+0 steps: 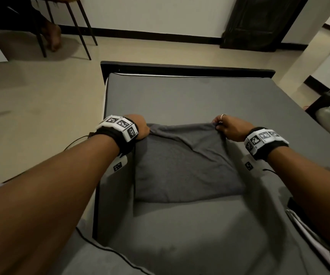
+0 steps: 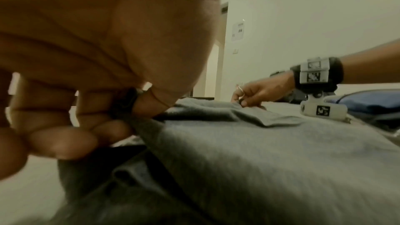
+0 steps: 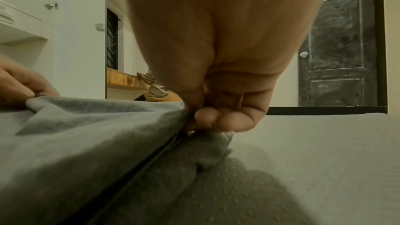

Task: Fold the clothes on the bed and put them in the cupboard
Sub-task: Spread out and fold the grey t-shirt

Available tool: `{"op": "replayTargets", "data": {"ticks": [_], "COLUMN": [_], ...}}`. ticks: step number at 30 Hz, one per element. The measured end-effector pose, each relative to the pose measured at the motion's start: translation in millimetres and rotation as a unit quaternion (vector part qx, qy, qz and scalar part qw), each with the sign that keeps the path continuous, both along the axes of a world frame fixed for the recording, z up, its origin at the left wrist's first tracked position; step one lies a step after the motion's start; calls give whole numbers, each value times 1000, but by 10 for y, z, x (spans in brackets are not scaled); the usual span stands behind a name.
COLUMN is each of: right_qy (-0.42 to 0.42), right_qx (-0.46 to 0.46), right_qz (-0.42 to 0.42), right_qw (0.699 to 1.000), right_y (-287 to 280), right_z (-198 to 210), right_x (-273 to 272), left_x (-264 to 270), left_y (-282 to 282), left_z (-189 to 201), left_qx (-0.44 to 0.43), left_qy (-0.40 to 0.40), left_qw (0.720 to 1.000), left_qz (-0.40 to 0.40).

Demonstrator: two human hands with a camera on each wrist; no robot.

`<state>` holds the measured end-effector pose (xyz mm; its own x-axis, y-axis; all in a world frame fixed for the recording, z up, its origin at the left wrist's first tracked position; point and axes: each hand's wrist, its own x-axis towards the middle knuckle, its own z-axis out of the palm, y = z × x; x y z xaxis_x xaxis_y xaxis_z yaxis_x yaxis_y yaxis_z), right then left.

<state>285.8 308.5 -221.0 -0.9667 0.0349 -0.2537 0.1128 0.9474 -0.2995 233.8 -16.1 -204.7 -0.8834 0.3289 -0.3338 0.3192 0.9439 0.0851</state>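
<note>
Head view: grey garment (image 1: 186, 165) stretched between left grip (image 1: 140, 126), right grip (image 1: 229, 127).

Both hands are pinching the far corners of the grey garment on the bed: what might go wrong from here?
1. The left hand and right hand hold the grey garment only at its corners; a corner may slip, skewing the fold.
2. A crease runs diagonally across it and may get folded in.
3. The garment lies near the bed edge on the left and may slide off.
</note>
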Motion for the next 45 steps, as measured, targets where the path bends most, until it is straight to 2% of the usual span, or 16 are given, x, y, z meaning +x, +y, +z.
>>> {"op": "replayTargets", "data": {"ticks": [3, 5, 8, 11, 12, 14, 17, 23, 27, 30, 32, 34, 36, 38, 40, 45], "right_qy": [17, 62, 174, 235, 207, 77, -52, -70, -84, -85, -39, -3, -19, -45, -53, -103], "right_qx": [61, 121, 142, 150, 123, 68, 71, 117, 110, 149, 178, 177, 168, 167, 155, 141], "right_qz": [-55, -48, 69, 203, 222, 204, 175, 138, 65, 50, 74, 122, 165, 170, 145, 85], "right_qw": [996, 990, 972, 939, 945, 974, 981, 981, 988, 984, 980, 977, 972, 970, 976, 981], "right_y": [-16, -125, -516, -936, -1014, -1006, -779, -472, -352, -333, -412, -541, -647, -628, -506, -227], "right_z": [-128, -148, -65, -39, -83, -215, -349, -464, -465, -416, -395, -419, -498, -569, -585, -488], "right_x": [-69, -15, 241, 551, 603, 597, 437, 222, 236, 333, 455, 626, 814, 953, 1031, 1257], "left_x": [-22, -4, 181, 512, 603, 693, 597, 302, 231, 295, 387, 561, 770, 889, 923, 1015], "left_y": [-54, -3, 204, 413, 445, 449, 361, 112, -44, -46, 57, 202, 285, 285, 228, 106], "left_z": [-116, -146, -86, -147, -245, -473, -726, -732, -664, -573, -494, -487, -580, -715, -770, -654], "left_qx": [-4, -27, 39, 104, 100, 86, 70, 27, 11, -23, 30, 95, 100, 31, -28, -88], "left_qy": [97, 153, 192, 137, 123, 115, 94, -39, -25, 98, 156, 135, 57, -8, -22, -48], "left_qw": [995, 987, 979, 965, 959, 955, 974, 996, 1000, 993, 974, 951, 944, 949, 950, 956], "left_qz": [27, 28, -61, -200, -235, -258, -196, -74, -10, -67, -162, -262, -308, -313, -309, -275]}}
